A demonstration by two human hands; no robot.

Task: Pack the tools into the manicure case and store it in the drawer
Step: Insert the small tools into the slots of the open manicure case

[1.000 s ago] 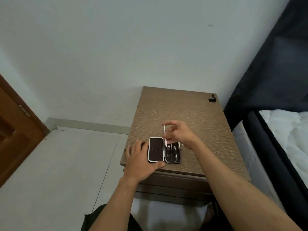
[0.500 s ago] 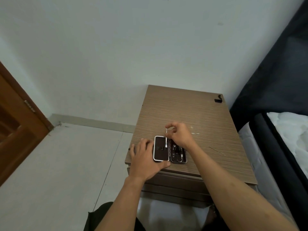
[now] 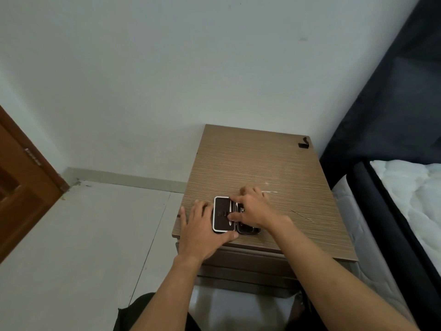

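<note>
Both hands work at the open manicure case [image 3: 223, 215]: left hand [image 3: 200, 231] flat, steadying its near-left edge; right hand [image 3: 253, 210] curled over its tool side, grip unclear.

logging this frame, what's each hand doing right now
left hand: open, flat against the manicure case.
right hand: over the case's tools; grip cannot be told.
</note>
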